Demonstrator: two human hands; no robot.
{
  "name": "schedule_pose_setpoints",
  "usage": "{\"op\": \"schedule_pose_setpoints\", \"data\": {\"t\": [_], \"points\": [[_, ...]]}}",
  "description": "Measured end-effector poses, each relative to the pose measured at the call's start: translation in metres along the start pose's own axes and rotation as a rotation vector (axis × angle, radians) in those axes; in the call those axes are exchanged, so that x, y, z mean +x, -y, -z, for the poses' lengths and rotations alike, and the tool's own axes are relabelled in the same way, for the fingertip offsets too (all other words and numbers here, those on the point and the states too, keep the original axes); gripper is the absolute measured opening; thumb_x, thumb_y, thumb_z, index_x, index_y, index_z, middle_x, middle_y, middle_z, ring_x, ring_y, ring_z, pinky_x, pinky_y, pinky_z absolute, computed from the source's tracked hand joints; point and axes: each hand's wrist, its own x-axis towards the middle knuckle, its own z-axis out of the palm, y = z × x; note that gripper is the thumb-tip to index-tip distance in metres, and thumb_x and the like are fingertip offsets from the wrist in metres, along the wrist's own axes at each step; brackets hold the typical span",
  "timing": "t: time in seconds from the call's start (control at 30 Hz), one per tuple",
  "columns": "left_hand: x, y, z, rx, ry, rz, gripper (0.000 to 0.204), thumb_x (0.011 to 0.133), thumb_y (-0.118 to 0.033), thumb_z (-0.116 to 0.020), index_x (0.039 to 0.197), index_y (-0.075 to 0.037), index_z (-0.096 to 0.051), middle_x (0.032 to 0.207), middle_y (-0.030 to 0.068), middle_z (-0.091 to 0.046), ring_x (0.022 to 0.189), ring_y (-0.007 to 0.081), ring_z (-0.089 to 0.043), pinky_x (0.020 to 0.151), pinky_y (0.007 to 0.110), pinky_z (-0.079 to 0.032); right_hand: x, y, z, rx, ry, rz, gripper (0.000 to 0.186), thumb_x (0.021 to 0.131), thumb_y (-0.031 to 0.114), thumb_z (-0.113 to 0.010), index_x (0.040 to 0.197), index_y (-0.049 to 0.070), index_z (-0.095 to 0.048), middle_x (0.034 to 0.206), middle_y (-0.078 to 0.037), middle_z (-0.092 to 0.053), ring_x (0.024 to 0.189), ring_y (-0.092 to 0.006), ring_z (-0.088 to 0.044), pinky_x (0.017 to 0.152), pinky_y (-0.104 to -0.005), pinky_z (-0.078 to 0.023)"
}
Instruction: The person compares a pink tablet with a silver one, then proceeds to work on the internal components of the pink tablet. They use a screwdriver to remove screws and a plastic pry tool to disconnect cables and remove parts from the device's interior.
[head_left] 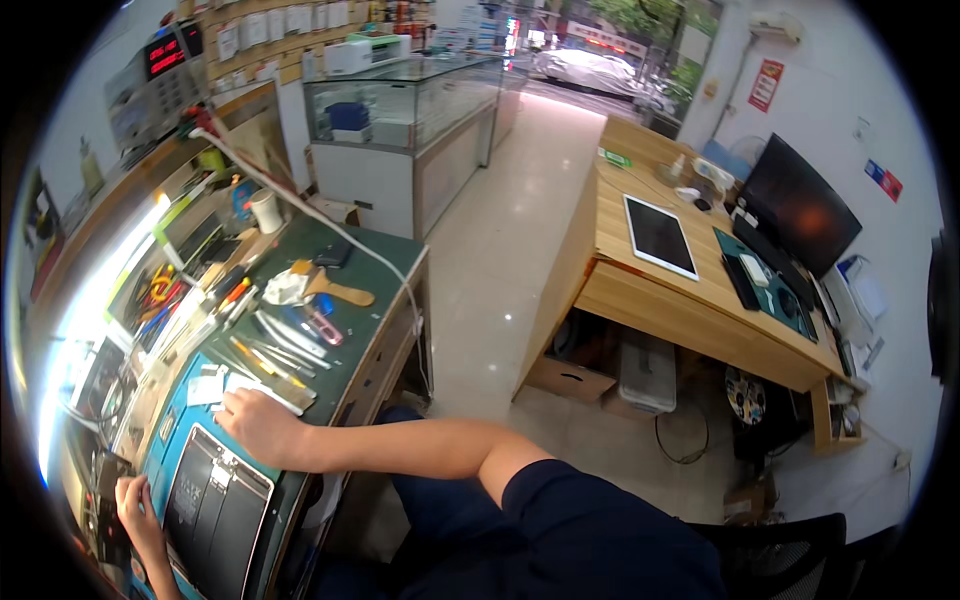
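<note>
Head view, nearest: an opened tablet (220,515), its thin rectangular shell holding flat matte-black panels, lies on a blue mat (180,412). The left hand (135,500) is half-curled beside the tablet's left edge; whether it holds anything, I cannot tell. The right hand (262,425), fingers bunched narrow, is at the tablet's far end, by small white pieces (207,387); its grip is hidden. Beyond lie slim metallic tools (290,338), a wooden-handled brush (345,291) and a white cylindrical cup (265,212). Under a wood-grain desk (690,325) sits a translucent plastic bin (648,372), contents unclear. Farther off, a glass display case (455,100) contains a blue box (348,117).
</note>
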Motion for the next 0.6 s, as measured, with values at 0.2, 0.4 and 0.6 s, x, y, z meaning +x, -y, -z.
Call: {"op": "schedule_pose_setpoints", "data": {"t": [0.2, 0.4, 0.6], "points": [[-0.06, -0.083, 0.043, 0.036, -0.012, 0.117, 0.021, 0.109, -0.013, -0.056, 0.117, 0.004, -0.067, 0.102, 0.0144, -0.066, 0.093, 0.0281, -0.065, 0.083, 0.037, -0.052, -0.04, 0.011, 0.046, 0.086, -0.187, 0.04, 0.018, 0.078, 0.007, -0.068, 0.096, 0.005, -0.065, 0.103, -0.013, -0.065, 0.1, -0.0302, -0.063, 0.088, -0.039, -0.051], [-0.235, -0.207, 0.116, 0.008, -0.514, 0.49, 0.028, 0.109, -0.027, -0.063, 0.113, 0.001, -0.062, 0.083, 0.0103, -0.066, 0.065, 0.0166, -0.057, 0.053, 0.032, -0.049, -0.1, 0.065, 0.085, 0.437, -0.11, -0.054, 0.037, 0.097, 0.012, -0.063, 0.132, -0.001, -0.065, 0.09, -0.015, -0.068, 0.085, -0.0327, -0.063, 0.077, -0.0443, -0.053], [-0.254, -0.253, 0.034, -1.223, -0.512, 1.245, 0.051, 0.116, -0.044, -0.043, 0.135, 0.002, -0.056, 0.12, 0.0182, -0.072, 0.101, 0.0281, -0.074, 0.075, 0.037, -0.061, -0.114, 0.056, 0.117, 0.549, -0.015, -0.186, 0.055, 0.095, -0.001, -0.061, 0.149, -0.002, -0.052, 0.117, -0.016, -0.075, 0.097, -0.0316, -0.065, 0.088, -0.0446, -0.055]]}}
